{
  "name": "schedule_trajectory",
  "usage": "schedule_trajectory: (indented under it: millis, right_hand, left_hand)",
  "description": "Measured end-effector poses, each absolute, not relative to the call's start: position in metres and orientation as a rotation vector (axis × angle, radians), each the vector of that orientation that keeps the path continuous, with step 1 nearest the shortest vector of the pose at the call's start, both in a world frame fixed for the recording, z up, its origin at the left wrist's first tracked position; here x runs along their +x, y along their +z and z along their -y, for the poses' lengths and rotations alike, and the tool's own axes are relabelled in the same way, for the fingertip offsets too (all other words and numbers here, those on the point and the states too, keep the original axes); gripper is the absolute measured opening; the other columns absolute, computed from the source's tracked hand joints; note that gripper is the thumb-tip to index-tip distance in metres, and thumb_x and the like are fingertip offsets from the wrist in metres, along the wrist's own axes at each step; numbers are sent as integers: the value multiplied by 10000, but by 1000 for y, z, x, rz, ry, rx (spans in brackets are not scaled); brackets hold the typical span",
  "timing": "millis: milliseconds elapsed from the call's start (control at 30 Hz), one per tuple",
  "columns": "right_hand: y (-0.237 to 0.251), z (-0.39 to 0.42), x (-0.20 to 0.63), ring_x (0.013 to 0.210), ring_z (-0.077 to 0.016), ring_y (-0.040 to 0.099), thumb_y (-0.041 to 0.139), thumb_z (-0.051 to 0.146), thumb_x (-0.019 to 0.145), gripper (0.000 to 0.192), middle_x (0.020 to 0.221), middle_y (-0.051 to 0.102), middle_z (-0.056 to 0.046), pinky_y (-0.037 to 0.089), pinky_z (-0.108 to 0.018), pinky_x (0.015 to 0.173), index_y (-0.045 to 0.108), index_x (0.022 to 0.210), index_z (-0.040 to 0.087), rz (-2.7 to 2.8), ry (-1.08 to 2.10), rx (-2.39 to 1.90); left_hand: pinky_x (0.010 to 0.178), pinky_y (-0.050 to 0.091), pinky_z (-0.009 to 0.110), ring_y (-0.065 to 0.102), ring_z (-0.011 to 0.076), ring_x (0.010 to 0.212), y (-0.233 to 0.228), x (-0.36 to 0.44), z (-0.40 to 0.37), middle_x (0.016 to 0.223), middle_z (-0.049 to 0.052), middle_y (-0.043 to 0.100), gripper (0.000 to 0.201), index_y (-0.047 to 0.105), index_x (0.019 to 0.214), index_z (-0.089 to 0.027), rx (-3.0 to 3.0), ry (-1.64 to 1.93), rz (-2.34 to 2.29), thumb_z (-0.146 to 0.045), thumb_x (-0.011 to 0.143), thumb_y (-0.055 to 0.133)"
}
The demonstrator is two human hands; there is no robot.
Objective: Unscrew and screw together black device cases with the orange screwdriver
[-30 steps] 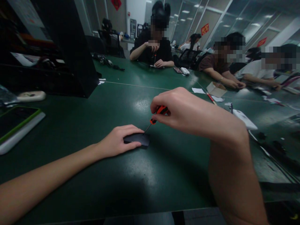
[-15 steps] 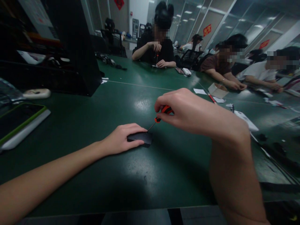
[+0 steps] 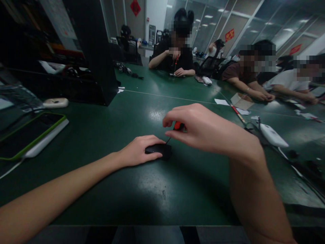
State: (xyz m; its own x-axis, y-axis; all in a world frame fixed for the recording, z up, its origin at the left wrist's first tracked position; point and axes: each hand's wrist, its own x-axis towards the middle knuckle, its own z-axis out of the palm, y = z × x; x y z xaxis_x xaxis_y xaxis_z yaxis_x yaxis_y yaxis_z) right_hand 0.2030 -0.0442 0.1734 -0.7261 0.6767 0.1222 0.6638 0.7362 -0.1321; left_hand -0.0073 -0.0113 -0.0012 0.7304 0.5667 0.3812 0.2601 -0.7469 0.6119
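Note:
A small black mouse-shaped device (image 3: 159, 150) lies on the green table (image 3: 142, 189) in front of me. My left hand (image 3: 138, 150) rests on its left side and holds it down. My right hand (image 3: 200, 127) grips a screwdriver with a red and black handle (image 3: 178, 125) just above it. The thin shaft slants down and left, and its tip meets the top of the device. Most of the handle is hidden inside my fingers.
A green-edged tablet on a white tray (image 3: 33, 135) lies at the left, a black box (image 3: 86, 54) behind it. Several people sit across the table; one holds a screwdriver. A cardboard box (image 3: 241, 100), papers and a white device (image 3: 273, 135) lie at the right.
My right hand has sunk closer to the device and more of the screwdriver handle is covered. The view has shifted, so everything sits a little further right and lower.

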Motion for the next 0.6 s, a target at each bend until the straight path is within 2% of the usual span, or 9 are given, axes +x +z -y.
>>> schedule_trajectory:
  millis: [100,300,367,533,600]
  right_hand:
    - [166,39,198,711,-137,584,572,193,919,151,800,693,-29,349,-280,689,720,931,165,2670,73,-1161]
    - [161,31,198,840,-157,606,585,101,811,319,1015,713,-56,381,-271,750,698,1102,164,2673,93,-1025]
    - [162,33,199,857,-165,609,597,121,814,299,1019,714,-61,384,-272,756,698,1092,164,2683,89,-1036]
    - [162,34,199,812,-182,634,558,199,903,224,846,713,-54,377,-291,757,702,1070,159,2591,38,-1224]
    - [160,33,198,828,-180,635,543,166,899,258,874,714,-54,380,-289,764,686,1114,159,2576,50,-1206]
  left_hand:
    - [991,500,356,658,233,1140,-2,-8,11,1249,66,695,388,619,1300,-208,2411,757,-626,-387,960,669]
    - [999,504,370,659,245,1145,-2,-8,10,1253,74,690,397,620,1306,-213,2414,751,-636,-410,962,659]
    - [1003,505,367,659,243,1151,-1,-9,10,1256,73,691,398,620,1308,-210,2411,747,-633,-407,964,656]
    - [991,518,369,667,248,1144,1,-10,10,1255,84,696,398,626,1304,-203,2411,731,-643,-414,967,647]
    - [992,522,377,671,254,1144,1,-11,9,1260,88,700,406,626,1309,-205,2412,724,-650,-424,967,644]
